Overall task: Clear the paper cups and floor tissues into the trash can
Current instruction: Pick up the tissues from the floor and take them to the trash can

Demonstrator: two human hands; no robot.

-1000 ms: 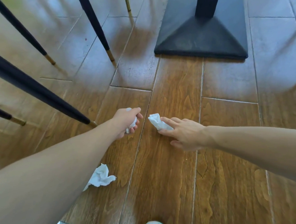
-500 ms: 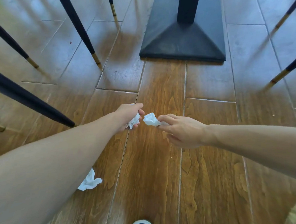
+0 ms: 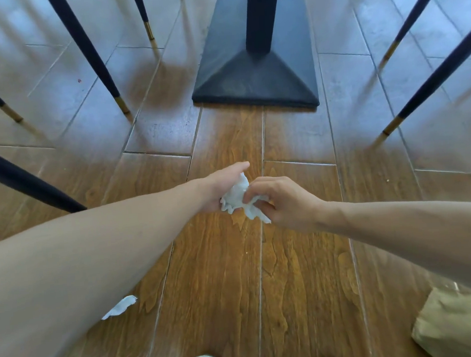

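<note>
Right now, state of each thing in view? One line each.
left hand: half open, crumpled tissue against its palm
right hand: pinching tissue, pressing it into the left hand
held tissues: bunched between both hands, off the floor
floor tissue: lying on the wooden floor, partly hidden by the left forearm
brown paper bag: on the floor at lower right, cut off by the frame
</note>
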